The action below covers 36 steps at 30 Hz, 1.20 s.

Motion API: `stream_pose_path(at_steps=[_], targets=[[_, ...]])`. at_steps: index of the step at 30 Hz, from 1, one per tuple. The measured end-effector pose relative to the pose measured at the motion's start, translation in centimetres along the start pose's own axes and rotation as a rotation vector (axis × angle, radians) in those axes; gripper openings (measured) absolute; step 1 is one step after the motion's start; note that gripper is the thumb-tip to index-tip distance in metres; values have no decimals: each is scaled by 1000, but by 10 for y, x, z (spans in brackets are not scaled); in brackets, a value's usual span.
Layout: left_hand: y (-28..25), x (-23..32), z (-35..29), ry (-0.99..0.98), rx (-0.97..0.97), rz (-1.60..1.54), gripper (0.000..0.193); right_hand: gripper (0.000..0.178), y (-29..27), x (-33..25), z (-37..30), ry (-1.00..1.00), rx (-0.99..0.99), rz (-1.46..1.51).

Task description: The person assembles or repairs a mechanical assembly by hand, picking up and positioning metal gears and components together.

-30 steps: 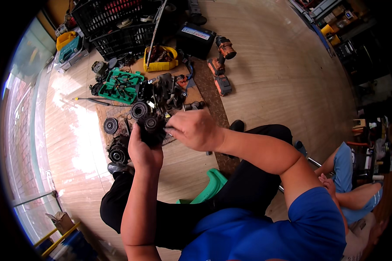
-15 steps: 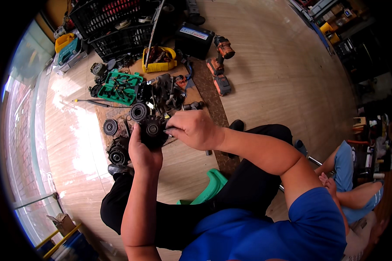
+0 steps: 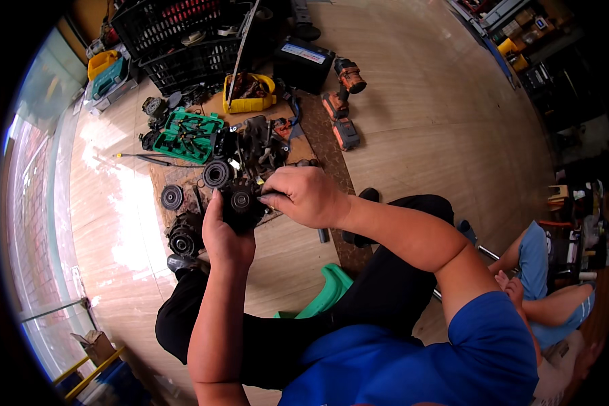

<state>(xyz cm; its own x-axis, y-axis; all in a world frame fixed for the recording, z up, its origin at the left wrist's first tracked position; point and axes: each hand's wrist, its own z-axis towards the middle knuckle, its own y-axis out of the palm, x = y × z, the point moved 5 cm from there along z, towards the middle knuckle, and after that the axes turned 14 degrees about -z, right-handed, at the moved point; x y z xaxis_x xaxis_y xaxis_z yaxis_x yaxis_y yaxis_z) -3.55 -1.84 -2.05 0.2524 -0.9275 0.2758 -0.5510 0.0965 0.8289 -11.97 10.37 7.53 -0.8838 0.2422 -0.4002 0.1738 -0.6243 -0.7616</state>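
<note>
Our right hand's [image 3: 303, 196] thumb and fingers pinch nearly together beside a black round machine part [image 3: 242, 199]; we cannot tell what they grip. Our left hand [image 3: 227, 240] holds that part, thumb at its left, other fingers hidden; beyond it, leftward, lies an open green tool case [image 3: 176, 138].

Floor [image 3: 419, 101]: beige tile, streaked wood-like grain, semi-gloss finish, thin joint lines. Border strip [image 3: 326, 145]: dark brown, mottled, crossing beige tile. Left side: tall glass panel [image 3: 44, 101]; reddish brick-pattern paving [image 3: 37, 183] visible through lower glazing. Light: daylight from left; strong white glare patch [image 3: 125, 223] on floor near glass; right side dimmer. Upper right: storage shelving [image 3: 502, 15], loaded, partly in shadow. Straight edges bowed toward rim.
</note>
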Motion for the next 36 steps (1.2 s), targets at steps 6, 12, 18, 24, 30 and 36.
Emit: stream_pose_path(at_steps=[6,12,18,24,30,36], targets=[[-9,3,6,22,-12,-63,33,14,12,-28,-11,-159,-1,-68],[-4,3,3,30,-24,-28,33,9,-2,-6,-3,-110,31,-16],[-21,13,19,87,20,22,38,10,-32,19,4,97,79,25],[-48,20,44,209,141,155,28,10,-53,25,0,88,133,6],[-100,19,75,315,340,525,28,10,-76,43,-1,108,218,-44],[-265,40,128,373,502,762,36,10,-94,52,-1,114,253,-59]])
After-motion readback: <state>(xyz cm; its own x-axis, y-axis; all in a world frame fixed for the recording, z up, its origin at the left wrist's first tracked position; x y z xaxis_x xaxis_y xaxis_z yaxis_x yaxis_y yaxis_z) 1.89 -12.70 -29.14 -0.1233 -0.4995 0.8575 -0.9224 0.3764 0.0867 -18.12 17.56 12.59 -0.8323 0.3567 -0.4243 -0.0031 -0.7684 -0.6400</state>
